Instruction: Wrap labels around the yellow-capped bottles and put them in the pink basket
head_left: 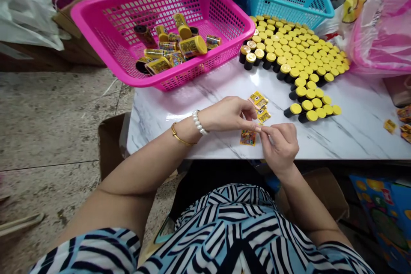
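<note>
From here I see the left hand [233,113] loosely curled and the right hand [281,143] with thumb and forefinger pinched together, their tips meeting near the middle of the tabletop's [353,137] front edge; whether anything sits between them, I can't quite tell. One printed piece [248,138] lies just below, two more pieces [257,99] farther back. A dragging wrist could sweep the nearest off that edge; a rightward knock could topple the yellow-capped canisters [307,105].
</note>
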Available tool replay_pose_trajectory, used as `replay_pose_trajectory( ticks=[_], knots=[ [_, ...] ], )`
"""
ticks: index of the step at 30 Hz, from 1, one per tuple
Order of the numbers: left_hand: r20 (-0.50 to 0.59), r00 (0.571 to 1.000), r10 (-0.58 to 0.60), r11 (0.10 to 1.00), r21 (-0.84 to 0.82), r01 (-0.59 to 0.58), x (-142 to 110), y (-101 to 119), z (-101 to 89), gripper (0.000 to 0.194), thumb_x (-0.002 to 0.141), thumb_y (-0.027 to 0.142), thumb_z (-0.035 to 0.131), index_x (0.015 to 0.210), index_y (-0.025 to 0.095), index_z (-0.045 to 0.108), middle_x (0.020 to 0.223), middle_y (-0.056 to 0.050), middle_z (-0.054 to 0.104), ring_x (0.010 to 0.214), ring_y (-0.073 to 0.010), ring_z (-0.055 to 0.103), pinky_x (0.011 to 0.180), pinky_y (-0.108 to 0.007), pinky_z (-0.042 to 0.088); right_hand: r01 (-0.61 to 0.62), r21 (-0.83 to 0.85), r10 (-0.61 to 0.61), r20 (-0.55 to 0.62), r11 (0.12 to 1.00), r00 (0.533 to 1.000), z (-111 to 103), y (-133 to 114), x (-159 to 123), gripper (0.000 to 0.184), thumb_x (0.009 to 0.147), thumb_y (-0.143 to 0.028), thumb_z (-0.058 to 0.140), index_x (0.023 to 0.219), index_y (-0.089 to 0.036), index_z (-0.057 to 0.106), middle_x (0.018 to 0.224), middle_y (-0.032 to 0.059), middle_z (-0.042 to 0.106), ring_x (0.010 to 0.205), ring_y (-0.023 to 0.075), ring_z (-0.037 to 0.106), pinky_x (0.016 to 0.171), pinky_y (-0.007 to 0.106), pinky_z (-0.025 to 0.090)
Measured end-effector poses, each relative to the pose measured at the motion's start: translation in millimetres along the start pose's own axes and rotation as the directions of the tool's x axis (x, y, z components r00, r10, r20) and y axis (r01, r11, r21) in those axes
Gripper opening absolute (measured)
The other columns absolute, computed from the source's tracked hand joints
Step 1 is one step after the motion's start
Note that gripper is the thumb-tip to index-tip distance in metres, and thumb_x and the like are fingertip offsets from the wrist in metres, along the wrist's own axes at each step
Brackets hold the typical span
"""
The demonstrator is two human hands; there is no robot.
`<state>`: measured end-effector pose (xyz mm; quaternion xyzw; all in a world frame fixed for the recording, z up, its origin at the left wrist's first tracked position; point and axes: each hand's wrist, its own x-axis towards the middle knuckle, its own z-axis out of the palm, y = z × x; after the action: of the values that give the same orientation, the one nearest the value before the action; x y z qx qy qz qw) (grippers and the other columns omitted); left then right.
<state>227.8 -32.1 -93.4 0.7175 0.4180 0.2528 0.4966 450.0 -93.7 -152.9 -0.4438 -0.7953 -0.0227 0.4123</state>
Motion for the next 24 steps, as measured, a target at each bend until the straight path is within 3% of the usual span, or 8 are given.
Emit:
replay_pose_trajectory(
  ticks=[2,5,7,9,11,13,17,24],
  knots=[
    [0.024,1.0,-0.008,0.982,-0.19,0.013,3.1,-4.5,6.7,0.023,0.076,0.034,0.085,0.086,0.014,0.078,0.084,-0.005,0.076,0.076,-0.0151,0.067,0.074,-0.026,0.052,-0.027,0.026,0.028,-0.056,0.999,0.998,-1.8,1.6,0.6,0.016,0.092,-0.02,0.075,0.106,-0.028,0.079,0.089,0.0041,0.069,0.087,0.0216,0.06,0.083,0.039,0.052],
    [-0.1,0.995,-0.004,0.912,-0.408,-0.037,7.3,-9.0,15.1,0.017,0.076,0.025,0.083,0.085,0.012,0.074,0.085,-0.006,0.076,0.078,-0.0137,0.069,0.077,-0.027,0.055,-0.237,0.241,0.253,-0.035,0.941,0.967,-2.8,4.0,4.3,0.035,0.091,-0.027,0.077,0.126,-0.028,0.072,0.105,0.0054,0.07,0.092,0.0205,0.064,0.084,0.038,0.054],
    [-0.164,0.986,0.002,0.883,-0.462,-0.079,8.5,-9.3,18.1,0.018,0.075,0.022,0.084,0.086,0.012,0.073,0.085,-0.006,0.075,0.078,-0.0125,0.069,0.078,-0.027,0.056,-0.411,0.417,0.42,0.075,0.81,0.904,-3.3,5.9,8.6,0.046,0.092,-0.036,0.076,0.136,-0.025,0.065,0.111,0.007,0.071,0.091,0.0194,0.066,0.079,0.036,0.055],
    [-0.147,0.989,0.018,0.871,-0.483,-0.088,8.2,-8.3,20.1,0.02,0.075,0.02,0.084,0.088,0.012,0.071,0.084,-0.005,0.074,0.078,-0.0121,0.069,0.079,-0.026,0.056,-0.509,0.495,0.465,0.22,0.704,0.858,-3.6,7.5,13.3,0.036,0.094,-0.041,0.073,0.125,-0.023,0.07,0.109,0.0067,0.072,0.091,0.0186,0.067,0.077,0.033,0.055],
    [-0.142,0.989,0.029,0.872,-0.48,-0.095,7.2,-7.4,22.2,0.024,0.075,0.02,0.085,0.092,0.013,0.071,0.082,-0.004,0.072,0.076,-0.0117,0.068,0.077,-0.026,0.056,-0.524,0.482,0.427,0.304,0.702,0.851,-2.6,7.8,17.6,0.022,0.095,-0.041,0.072,0.101,-0.02,0.076,0.098,0.0044,0.072,0.088,0.0176,0.066,0.078,0.032,0.053],
    [-0.244,0.969,0.025,0.899,-0.419,-0.128,5.8,-7.0,24.5,0.03,0.074,0.024,0.087,0.097,0.014,0.07,0.081,-0.002,0.07,0.073,-0.0105,0.064,0.071,-0.024,0.053,-0.516,0.456,0.432,0.282,0.725,0.857,0.2,5.9,21.3,0.023,0.094,-0.04,0.073,0.084,-0.019,0.073,0.084,0.0013,0.07,0.079,0.0153,0.062,0.074,0.03,0.05],
    [-0.521,0.854,0.005,0.961,-0.234,-0.149,0.6,-2.5,29.2,0.028,0.082,0.039,0.083,0.083,0.015,0.069,0.077,-0.001,0.068,0.067,-0.009,0.056,0.063,-0.022,0.046,-0.55,0.495,0.562,0.142,0.673,0.815,7.2,-2.9,29.2,0.032,0.093,-0.046,0.073,0.078,-0.018,0.07,0.07,-0.0013,0.066,0.064,0.0129,0.055,0.064,0.028,0.047],
    [-0.495,0.868,-0.037,0.953,-0.28,-0.119,-10.8,12.4,38.6,0.03,0.087,0.047,0.078,0.079,0.018,0.077,0.075,-0.003,0.074,0.066,-0.0119,0.062,0.058,-0.022,0.047,-0.521,0.51,0.595,0.021,0.685,0.803,11.1,-5.3,35.2,0.038,0.097,-0.049,0.067,0.076,-0.018,0.071,0.07,-0.0004,0.066,0.064,0.0128,0.058,0.064,0.028,0.051]
  ],
)
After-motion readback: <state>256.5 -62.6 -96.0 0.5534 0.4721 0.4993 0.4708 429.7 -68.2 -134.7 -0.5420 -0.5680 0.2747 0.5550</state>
